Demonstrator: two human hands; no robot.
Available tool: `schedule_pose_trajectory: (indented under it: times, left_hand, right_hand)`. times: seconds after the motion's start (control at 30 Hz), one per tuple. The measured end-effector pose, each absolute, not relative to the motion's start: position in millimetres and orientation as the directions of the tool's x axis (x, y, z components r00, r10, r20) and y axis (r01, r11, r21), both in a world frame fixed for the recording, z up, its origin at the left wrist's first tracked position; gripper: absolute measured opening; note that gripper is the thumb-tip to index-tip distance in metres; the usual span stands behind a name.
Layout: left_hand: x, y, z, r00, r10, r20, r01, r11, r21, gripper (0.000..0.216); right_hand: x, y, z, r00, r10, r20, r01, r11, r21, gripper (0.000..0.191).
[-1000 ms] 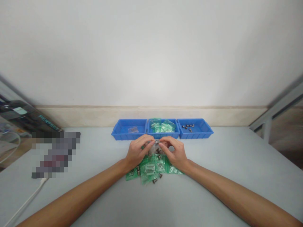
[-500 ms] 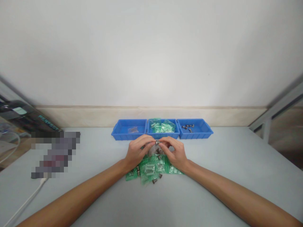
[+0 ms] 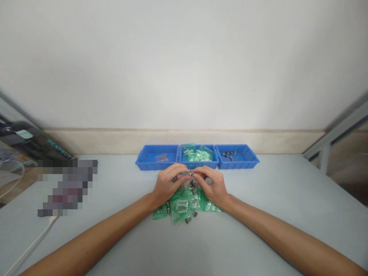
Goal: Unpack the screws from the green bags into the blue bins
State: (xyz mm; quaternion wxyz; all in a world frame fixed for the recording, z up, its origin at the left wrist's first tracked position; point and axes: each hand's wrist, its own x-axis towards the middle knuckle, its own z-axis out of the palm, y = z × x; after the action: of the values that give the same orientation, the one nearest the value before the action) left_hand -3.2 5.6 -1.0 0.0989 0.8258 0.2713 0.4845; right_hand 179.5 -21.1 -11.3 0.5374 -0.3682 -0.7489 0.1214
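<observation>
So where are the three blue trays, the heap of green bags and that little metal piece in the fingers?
blue trays [image 3: 149, 164]: head view, left tray's front wall.
green bags [image 3: 179, 209]: head view, heap's middle.
metal piece [image 3: 190, 173]: head view, its visible top between both hands.
</observation>
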Motion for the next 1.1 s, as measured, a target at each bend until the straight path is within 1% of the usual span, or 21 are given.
schedule_pose_trajectory:
  times: [0.27,0.87,1.1]
  left_hand:
    - [-1.7,6.6,-2.4,0.376,0.510,0.773,0.336,-0.853,0.399,0.012]
    - [-1.9,6.7,-2.4,0.376,0.488,0.788,0.357,-0.861,0.362,0.013]
    - [-2.3,6.8,-3.0,0.367,0.492,0.789,0.352,-0.859,0.371,0.014]
  right_hand:
    - [179.9,-21.4,-10.7,-0.152,0.700,0.698,0.430,0.682,-0.591,0.015]
    - [179.5,-21.4,-10.7,-0.145,0.680,0.719,0.421,0.700,-0.577,0.013]
    - [179.5,-21.8,-11.3,-0.141,0.681,0.718,0.418,0.699,-0.581,0.013]
